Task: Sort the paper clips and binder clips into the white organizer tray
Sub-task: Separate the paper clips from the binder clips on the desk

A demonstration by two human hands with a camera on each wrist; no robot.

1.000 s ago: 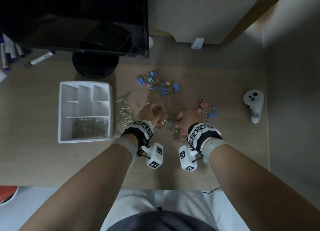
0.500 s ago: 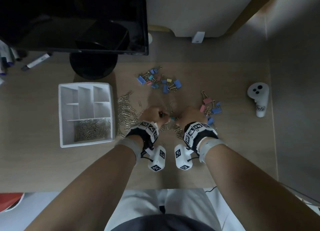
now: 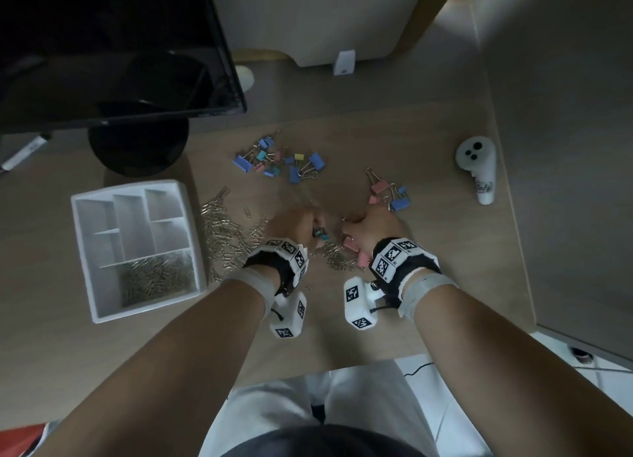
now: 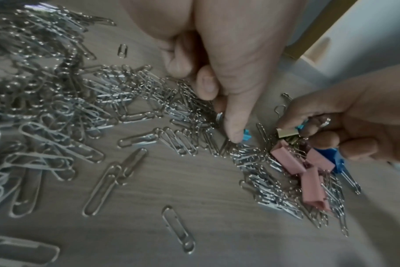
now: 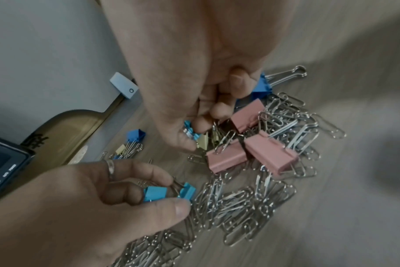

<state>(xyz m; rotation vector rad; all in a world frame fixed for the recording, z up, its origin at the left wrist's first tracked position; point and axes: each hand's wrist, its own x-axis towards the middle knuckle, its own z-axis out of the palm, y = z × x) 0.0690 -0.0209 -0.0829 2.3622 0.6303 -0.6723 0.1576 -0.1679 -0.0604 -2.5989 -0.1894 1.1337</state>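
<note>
White organizer tray point(image 3: 137, 196) sat at far left on the surface point(image 3: 428, 141), its near compartment already filled with paper clips, the other compartments bare. Just right of it lay a loose heap of silver paper clips point(image 3: 226, 230). Next came the left hand point(image 3: 291, 225), fingers and thumb curled and pinching small light-blue binder clips point(image 5: 169, 193). Beside it, close but not touching, worked the right hand point(image 3: 371, 225), fingertips point(image 5: 202, 124) pinched on a little bundle of small blue and yellow binder clips point(image 5: 200, 138) lifted out of the tangle. Below that hand lay pink binder clips point(image 5: 249, 153) over more paper clips. Farther off, a mixed-colour binder clip cluster point(image 3: 279, 160); to the right, pink and blue ones point(image 3: 388, 193); far right, a white controller point(image 3: 478, 167).

Likely risks: paper clips hooked in binder clip handles could ride along and end up in the wrong compartment; overfull pinches could drop small clips back into the heap; dragging through the tangle could scatter paper clips toward the near edge.
</note>
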